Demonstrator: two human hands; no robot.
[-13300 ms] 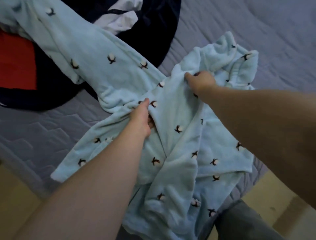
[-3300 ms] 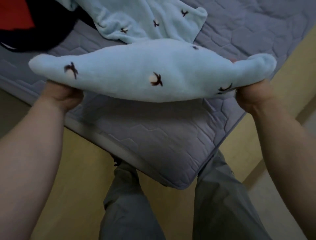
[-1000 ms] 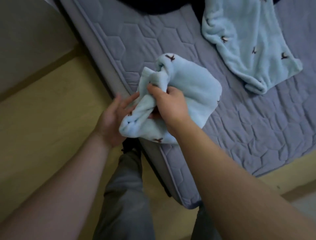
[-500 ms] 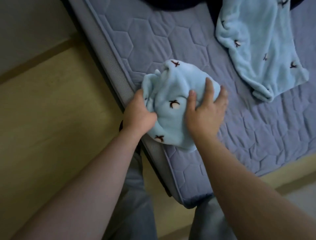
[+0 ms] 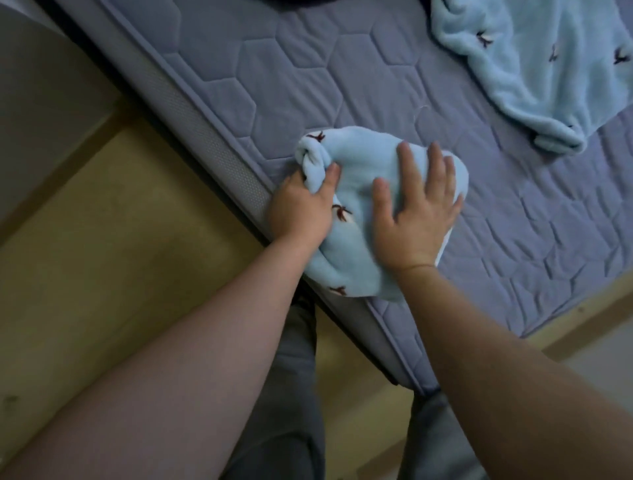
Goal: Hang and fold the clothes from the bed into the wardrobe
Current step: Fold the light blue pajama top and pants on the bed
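A small bundle of pale blue fleece (image 5: 358, 154), printed with little dark red and white sprigs, lies near the middle of the frame on the near edge of the bed (image 5: 308, 68). Its lower end reaches over the piped border of the mattress. The left hand (image 5: 301, 209) grips the bundle's left side: the thumb lies on top of the cloth and the fingers curl round a bunched, knotted-looking fold at the upper left corner of the bundle. The right hand (image 5: 416, 212) rests flat on the right half of the bundle, palm down, with straight spread fingers pointing toward the top of the frame; it presses on the cloth and holds nothing. Both bare forearms run in from the lower corners of the frame. The mattress is grey-blue with a stitched hexagon pattern and crosses the frame on a slant from the upper left to the lower right. In the upper right corner a second garment (image 5: 531, 68) of the same pale blue printed fleece lies spread on the bed, well apart from the bundle. A sliver of dark cloth (image 5: 301, 2) shows at the top edge. Yellowish wooden floor (image 5: 102, 274) fills the left side, and the person's grey trousers (image 5: 298, 377) show between the forearms at the bottom.
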